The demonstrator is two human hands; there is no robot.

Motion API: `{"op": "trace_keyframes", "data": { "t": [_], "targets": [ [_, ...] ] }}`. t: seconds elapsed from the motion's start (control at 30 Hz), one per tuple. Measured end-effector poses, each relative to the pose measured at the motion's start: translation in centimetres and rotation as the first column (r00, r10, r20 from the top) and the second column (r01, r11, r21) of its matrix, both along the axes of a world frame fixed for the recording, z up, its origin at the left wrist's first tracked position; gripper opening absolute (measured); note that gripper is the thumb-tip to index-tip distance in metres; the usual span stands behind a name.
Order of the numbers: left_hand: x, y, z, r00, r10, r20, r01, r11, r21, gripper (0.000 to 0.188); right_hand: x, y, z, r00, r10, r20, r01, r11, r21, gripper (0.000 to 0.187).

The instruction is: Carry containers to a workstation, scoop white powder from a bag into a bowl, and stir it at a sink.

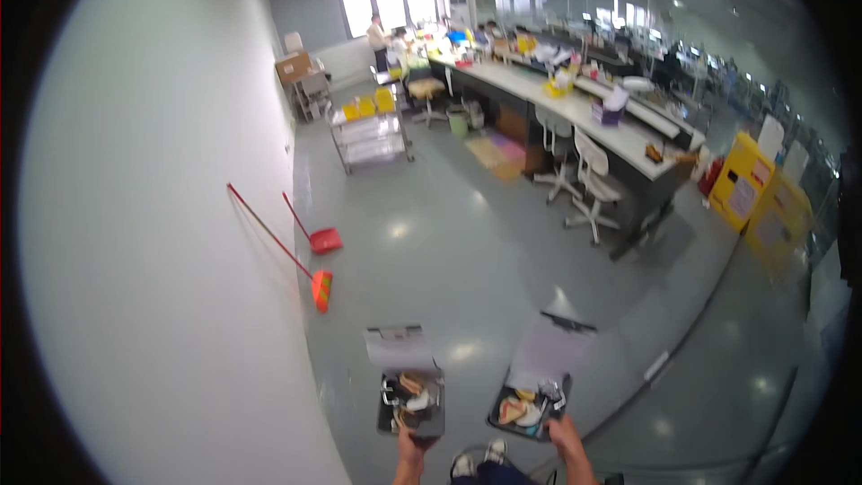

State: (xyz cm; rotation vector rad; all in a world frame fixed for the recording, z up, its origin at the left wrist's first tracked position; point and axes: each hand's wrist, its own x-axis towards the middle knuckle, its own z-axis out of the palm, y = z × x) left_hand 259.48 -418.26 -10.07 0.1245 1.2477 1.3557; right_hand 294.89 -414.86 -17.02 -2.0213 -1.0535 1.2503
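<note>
My left hand (410, 451) grips the near edge of a black open case (386, 420), its fingers partly hidden beneath. A pale panel with a dark far edge extends from the case's far side, like a raised lid. Inside lie brown bread-like pieces, a white item and something shiny, too small to name surely. My right hand (566, 436) holds the near right corner of a similar black open case (495, 417), slightly tilted. A sandwich-like triangle (512, 410), a white piece and a shiny metallic item lie in it. Both cases are held apart above the floor.
Against the left wall lean a red-handled broom (322, 290) and a red dustpan (326, 241). A cart with yellow bins (370, 140) stands farther ahead. White chairs (593, 171) line a long workbench (557, 106); people are at its far end. Yellow cabinets (742, 181) stand at right.
</note>
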Motion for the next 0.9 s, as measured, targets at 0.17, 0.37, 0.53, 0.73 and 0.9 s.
{"op": "trace_keyframes", "data": {
  "t": [0.17, 0.37, 0.53, 0.73, 0.9],
  "targets": [
    [0.0, -8.6, -1.0, 0.993, 0.119, 0.007, -0.119, 0.993, -0.005, 0.056, -1.2, -5.3, 4.2, 0.994, 0.110, 0.019, -0.109, 0.993, -0.034, 0.030],
    [-0.2, -12.5, 0.5, 0.984, 0.177, -0.015, -0.177, 0.983, 0.043, 0.058, 0.8, -9.7, 8.8, 0.983, 0.183, -0.033, -0.184, 0.981, -0.054, 0.037],
    [-1.2, -18.3, -1.3, 1.000, -0.002, -0.031, 0.007, 0.988, 0.154, 0.057, 3.7, -15.2, 6.4, 0.948, 0.309, 0.076, -0.311, 0.950, 0.016, 0.037],
    [-1.2, -22.7, -4.2, 0.986, -0.064, -0.154, 0.060, 0.998, -0.032, 0.035, 6.3, -23.6, 5.3, 0.974, 0.224, 0.037, -0.224, 0.975, -0.006, 0.036],
    [0.0, -24.8, -8.5, 0.944, -0.269, -0.193, 0.252, 0.962, -0.107, 0.036, 11.5, -32.4, 0.4, 0.990, 0.139, -0.001, -0.139, 0.984, -0.108, 0.034]
  ]
}}
